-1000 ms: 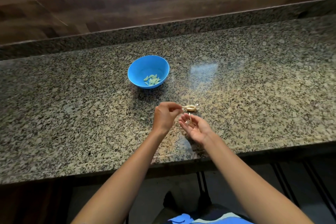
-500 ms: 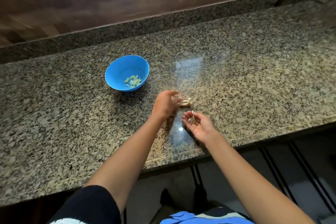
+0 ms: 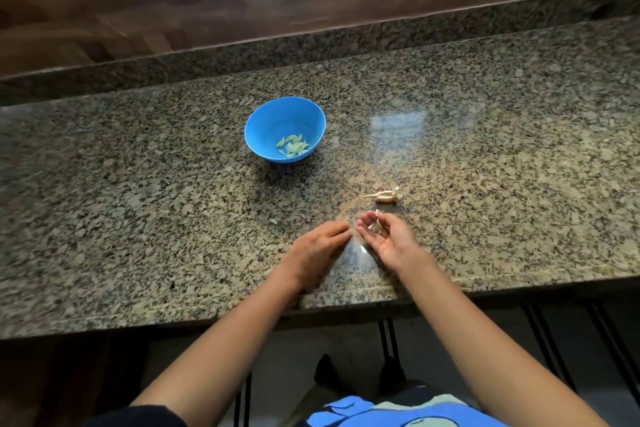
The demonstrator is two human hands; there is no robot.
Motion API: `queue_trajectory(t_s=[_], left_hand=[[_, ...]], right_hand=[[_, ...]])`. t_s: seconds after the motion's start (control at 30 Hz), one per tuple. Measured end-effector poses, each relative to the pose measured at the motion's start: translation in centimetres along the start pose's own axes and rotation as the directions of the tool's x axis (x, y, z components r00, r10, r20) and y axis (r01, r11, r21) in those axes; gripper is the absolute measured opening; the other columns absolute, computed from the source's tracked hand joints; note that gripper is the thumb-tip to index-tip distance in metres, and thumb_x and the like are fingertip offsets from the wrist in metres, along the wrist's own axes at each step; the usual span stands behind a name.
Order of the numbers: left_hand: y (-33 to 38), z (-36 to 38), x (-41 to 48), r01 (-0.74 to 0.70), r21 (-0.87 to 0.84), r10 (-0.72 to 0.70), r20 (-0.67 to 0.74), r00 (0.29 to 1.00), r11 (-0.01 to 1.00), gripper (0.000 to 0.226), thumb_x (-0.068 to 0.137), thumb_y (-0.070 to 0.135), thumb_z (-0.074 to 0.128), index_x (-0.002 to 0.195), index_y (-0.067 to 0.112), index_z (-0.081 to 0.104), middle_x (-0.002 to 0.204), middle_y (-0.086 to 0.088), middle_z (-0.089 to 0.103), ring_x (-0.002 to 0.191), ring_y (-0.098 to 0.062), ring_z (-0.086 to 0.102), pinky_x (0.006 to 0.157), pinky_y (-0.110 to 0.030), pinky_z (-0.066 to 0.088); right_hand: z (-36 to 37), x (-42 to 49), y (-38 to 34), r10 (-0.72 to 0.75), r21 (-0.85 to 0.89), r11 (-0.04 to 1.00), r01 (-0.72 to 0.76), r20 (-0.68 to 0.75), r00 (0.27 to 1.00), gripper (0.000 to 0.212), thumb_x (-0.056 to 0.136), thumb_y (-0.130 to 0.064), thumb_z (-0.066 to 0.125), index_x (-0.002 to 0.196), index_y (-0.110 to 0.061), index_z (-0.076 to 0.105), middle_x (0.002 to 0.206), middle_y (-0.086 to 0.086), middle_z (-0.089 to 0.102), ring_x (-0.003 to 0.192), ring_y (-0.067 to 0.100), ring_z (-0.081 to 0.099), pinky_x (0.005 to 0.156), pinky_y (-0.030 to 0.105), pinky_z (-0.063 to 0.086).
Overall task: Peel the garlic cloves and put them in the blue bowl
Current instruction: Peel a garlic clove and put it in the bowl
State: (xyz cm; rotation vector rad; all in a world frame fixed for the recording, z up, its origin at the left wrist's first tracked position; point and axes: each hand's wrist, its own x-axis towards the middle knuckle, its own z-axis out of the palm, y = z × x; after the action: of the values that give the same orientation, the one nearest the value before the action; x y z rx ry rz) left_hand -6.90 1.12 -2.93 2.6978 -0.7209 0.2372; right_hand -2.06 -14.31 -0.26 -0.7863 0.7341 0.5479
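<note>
Speckled granite countertop (image 3: pixel 138 218), backed by a low granite upstand (image 3: pixel 311 42) and a brown wood-panelled wall (image 3: pixel 242 3); head view only. Item one: left hand (image 3: pixel 315 246), palm down over the counter near its front edge, fingers fairly straight and held together, tips pointing toward the other hand and just short of it; nothing was seen held in it. Item two: right hand (image 3: pixel 388 239), just beside the left, palm up and loosely cupped, fingers relaxed. Item three: garlic piece (image 3: pixel 375 226), pale and papery, lying in the cup of the right hand near the fingers; whether it was clove or only skin could not be told. Item four: garlic stem with husk (image 3: pixel 383 196), lying flat on the counter just beyond the right hand's fingertips, apart from both hands. Item five: blue bowl (image 3: pixel 266 128), upright on the counter well beyond the left hand and off to its outer side. Item six: peeled cloves (image 3: pixel 292 146), a small pale-green heap at the bottom of the bowl. Item seven: small pale scrap (image 3: pixel 273 221), on the counter near the left hand's outer side.
</note>
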Motion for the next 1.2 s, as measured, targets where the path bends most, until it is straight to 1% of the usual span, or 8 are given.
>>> queue_trajectory(t_s=[0.2,0.33,0.47,0.57,0.67,0.73,0.87,1.2], left_hand=[[-0.8,-0.7,-2.8,0.184,0.034,-0.183,-0.025,0.983,0.982,0.013,0.08,-0.003,0.056,0.088,0.001,0.066,0.085,-0.011,0.067,0.073,-0.021,0.065,0.063,-0.03,0.058],[1.0,-3.2,0.3,0.705,-0.585,-0.839,0.077,0.539,0.4,0.011,0.082,0.001,0.064,0.09,0.008,0.069,0.085,-0.003,0.069,0.076,-0.012,0.065,0.069,-0.018,0.054],[2.6,-4.9,2.2,0.668,-0.681,-0.656,0.361,0.663,0.3,0.017,0.082,0.0,0.063,0.096,0.008,0.071,0.093,-0.004,0.071,0.087,-0.014,0.067,0.077,-0.022,0.054],[0.9,-4.8,2.0,0.658,-0.715,-0.773,0.27,0.574,0.238,0.019,0.084,-0.001,0.06,0.097,0.01,0.07,0.095,-0.006,0.071,0.087,-0.018,0.067,0.079,-0.03,0.056],[-1.1,-4.1,1.0,0.727,-0.599,-0.861,0.117,0.494,0.336,0.023,0.088,0.0,0.056,0.104,0.011,0.068,0.103,-0.005,0.07,0.073,-0.011,0.065,0.059,-0.015,0.053],[-1.7,-3.4,0.6,0.768,-0.424,-0.832,0.055,0.551,0.48,0.028,0.091,0.003,0.051,0.117,0.009,0.062,0.114,-0.004,0.065,0.069,-0.006,0.06,0.053,-0.008,0.046],[-0.9,-1.3,0.6,0.762,-0.208,-0.766,0.079,0.638,0.613,0.029,0.095,0.021,0.047,0.119,0.007,0.057,0.12,-0.005,0.051,0.104,-0.016,0.052,0.094,-0.032,0.048],[5.2,2.1,5.5,0.369,-0.216,-0.372,0.029,0.928,0.904,0.023,0.091,0.02,0.055,0.106,0.006,0.065,0.105,-0.005,0.058,0.092,-0.015,0.052,0.082,-0.024,0.047]], right_hand=[[1.1,-0.8,1.5,0.013,-0.131,0.991,-0.011,0.019,1.0,0.019,0.095,-0.007,0.042,0.083,0.0,0.056,0.084,0.014,0.06,0.08,0.023,0.06,0.082,0.034,0.051],[1.5,-1.5,2.4,0.012,-0.216,0.976,-0.011,0.005,1.0,0.014,0.093,-0.006,0.046,0.089,0.001,0.057,0.09,0.017,0.061,0.084,0.025,0.062,0.085,0.036,0.051],[1.6,-2.0,2.6,0.061,-0.192,0.98,-0.058,0.009,0.998,0.01,0.093,-0.005,0.048,0.096,-0.001,0.057,0.091,0.018,0.058,0.082,0.025,0.063,0.066,0.033,0.057],[1.5,-2.0,2.5,0.086,-0.113,0.99,-0.079,0.056,0.995,0.013,0.093,-0.005,0.047,0.093,0.002,0.058,0.09,0.019,0.06,0.082,0.025,0.062,0.068,0.034,0.056],[1.0,-1.7,2.2,0.074,-0.079,0.994,-0.07,0.045,0.996,0.016,0.093,-0.005,0.046,0.09,0.004,0.059,0.088,0.019,0.062,0.083,0.026,0.063,0.065,0.031,0.058],[0.7,-1.8,2.0,0.056,-0.051,0.997,-0.054,0.029,0.998,0.017,0.094,-0.006,0.045,0.088,0.003,0.059,0.086,0.018,0.062,0.08,0.025,0.063,0.062,0.03,0.058],[-0.3,-1.9,1.2,-0.011,-0.04,0.999,0.01,-0.03,0.999,0.015,0.094,-0.006,0.046,0.088,0.001,0.058,0.087,0.017,0.062,0.082,0.023,0.063,0.062,0.028,0.058],[-4.2,-2.4,-1.9,-0.128,0.059,0.988,0.139,-0.164,0.978,0.017,0.093,-0.006,0.047,0.08,0.0,0.056,0.083,0.014,0.06,0.079,0.021,0.061,0.079,0.033,0.051]])
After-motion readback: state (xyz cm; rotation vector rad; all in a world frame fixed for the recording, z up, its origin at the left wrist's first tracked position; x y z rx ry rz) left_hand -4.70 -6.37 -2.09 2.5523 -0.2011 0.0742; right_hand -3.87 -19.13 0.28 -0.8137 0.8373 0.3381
